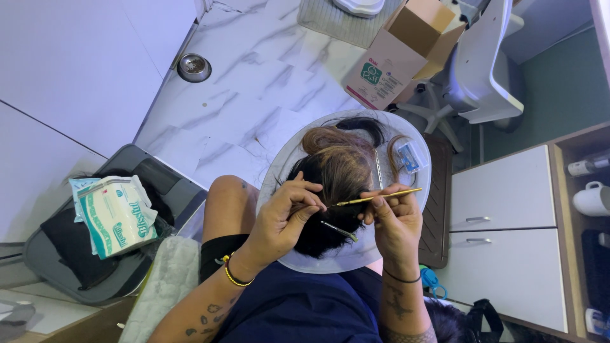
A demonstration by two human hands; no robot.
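Observation:
A dark wig with brown-blonde streaks [337, 171] lies on a round white tray [286, 159] on my lap. My left hand [283, 219] pinches a section of the dark hair near the wig's middle. My right hand [397, 219] holds a thin gold-coloured needle tool [375, 198], its tip pointing left into the hair next to my left fingers. A silver hair clip [338, 230] sits in the hair just below both hands. A small clear blue box [410, 157] and a thin metal tool [379, 168] rest on the tray's right side.
A cardboard box [397, 54] and a white chair [483, 63] stand on the marble floor ahead. White drawers [508, 235] and shelves are at the right. An open grey case [127, 222] with a wipes pack [117, 216] lies at the left. A floor drain [194, 67] is further off.

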